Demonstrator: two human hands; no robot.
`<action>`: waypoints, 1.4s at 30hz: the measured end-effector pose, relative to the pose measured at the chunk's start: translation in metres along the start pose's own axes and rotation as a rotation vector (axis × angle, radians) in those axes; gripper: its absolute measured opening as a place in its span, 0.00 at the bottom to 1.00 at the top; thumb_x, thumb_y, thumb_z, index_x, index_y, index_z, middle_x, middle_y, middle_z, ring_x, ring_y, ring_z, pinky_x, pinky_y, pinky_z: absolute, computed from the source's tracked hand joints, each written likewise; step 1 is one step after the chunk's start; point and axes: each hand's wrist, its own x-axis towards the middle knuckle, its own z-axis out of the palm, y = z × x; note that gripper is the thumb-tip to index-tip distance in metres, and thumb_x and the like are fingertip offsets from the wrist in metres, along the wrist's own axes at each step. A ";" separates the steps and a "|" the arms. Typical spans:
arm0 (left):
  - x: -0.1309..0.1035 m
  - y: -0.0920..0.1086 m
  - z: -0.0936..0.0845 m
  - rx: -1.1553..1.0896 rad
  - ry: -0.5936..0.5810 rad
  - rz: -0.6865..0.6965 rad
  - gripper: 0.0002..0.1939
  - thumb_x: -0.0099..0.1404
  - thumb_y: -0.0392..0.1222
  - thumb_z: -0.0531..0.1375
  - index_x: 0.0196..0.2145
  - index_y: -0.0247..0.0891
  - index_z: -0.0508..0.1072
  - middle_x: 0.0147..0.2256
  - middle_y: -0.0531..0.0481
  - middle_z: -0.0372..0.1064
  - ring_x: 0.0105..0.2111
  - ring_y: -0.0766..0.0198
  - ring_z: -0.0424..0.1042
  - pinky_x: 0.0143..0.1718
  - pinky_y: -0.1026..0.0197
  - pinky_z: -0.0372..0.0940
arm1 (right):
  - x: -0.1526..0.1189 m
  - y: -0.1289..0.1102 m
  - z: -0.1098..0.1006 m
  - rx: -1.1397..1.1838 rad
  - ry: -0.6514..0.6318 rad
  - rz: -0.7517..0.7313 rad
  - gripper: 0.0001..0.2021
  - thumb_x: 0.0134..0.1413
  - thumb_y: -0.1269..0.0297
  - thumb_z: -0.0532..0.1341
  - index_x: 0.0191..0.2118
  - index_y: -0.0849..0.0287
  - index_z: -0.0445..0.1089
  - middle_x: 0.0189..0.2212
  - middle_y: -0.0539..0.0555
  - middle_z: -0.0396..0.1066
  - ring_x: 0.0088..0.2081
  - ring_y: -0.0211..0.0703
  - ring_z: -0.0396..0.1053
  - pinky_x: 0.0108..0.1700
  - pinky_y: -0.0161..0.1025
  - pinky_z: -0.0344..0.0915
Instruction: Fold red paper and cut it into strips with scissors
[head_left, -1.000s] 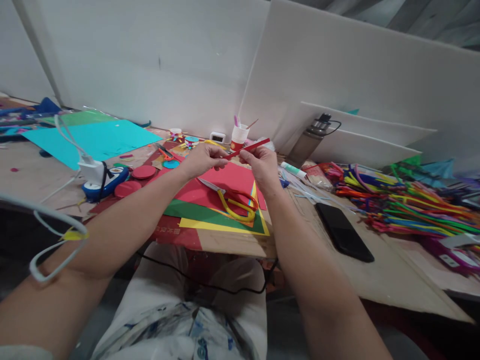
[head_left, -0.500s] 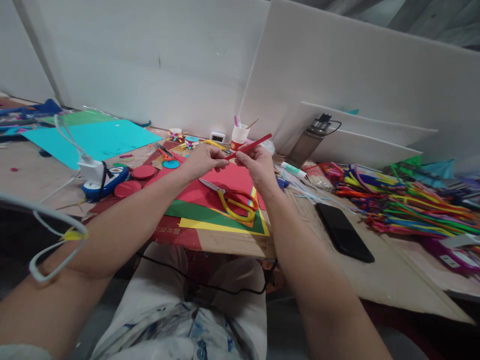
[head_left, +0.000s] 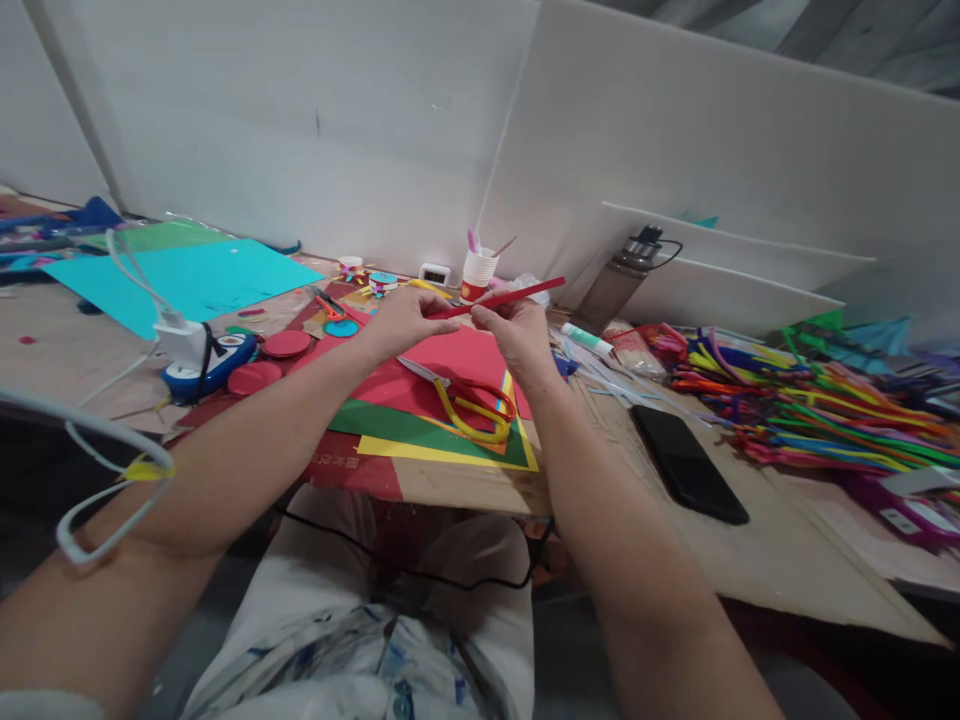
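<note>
A narrow red paper strip (head_left: 534, 291) is stretched between my two hands above a stack of coloured paper. My left hand (head_left: 409, 318) pinches its left end, and my right hand (head_left: 517, 325) grips it nearer the middle, so its far end sticks out to the upper right. Beneath them lies red paper (head_left: 390, 385), over green paper (head_left: 367, 420) and yellow paper (head_left: 405, 452). Scissors with yellow and red handles (head_left: 480, 425) rest on the stack, their blades pointing to the upper left.
Red discs (head_left: 255, 377) and a blue power strip (head_left: 202, 370) with a white plug lie left. Turquoise paper (head_left: 195, 280) is behind them. Paper cups (head_left: 480, 268), a bottle (head_left: 619, 280), a glue stick (head_left: 587, 338), a black phone (head_left: 688, 465) and colourful pipe cleaners (head_left: 810, 400) stand or lie right.
The red strip has turned flatter, and its free end has shifted right and slightly down. My left fingers have straightened along it; the scissors and paper stack stay put.
</note>
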 end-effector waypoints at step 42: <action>-0.005 0.012 -0.007 -0.025 -0.046 -0.041 0.09 0.55 0.44 0.64 0.28 0.35 0.80 0.26 0.48 0.76 0.28 0.65 0.72 0.34 0.61 0.65 | -0.002 -0.001 0.001 -0.021 0.021 -0.025 0.03 0.45 0.67 0.64 0.28 0.60 0.70 0.22 0.49 0.68 0.27 0.37 0.67 0.34 0.38 0.65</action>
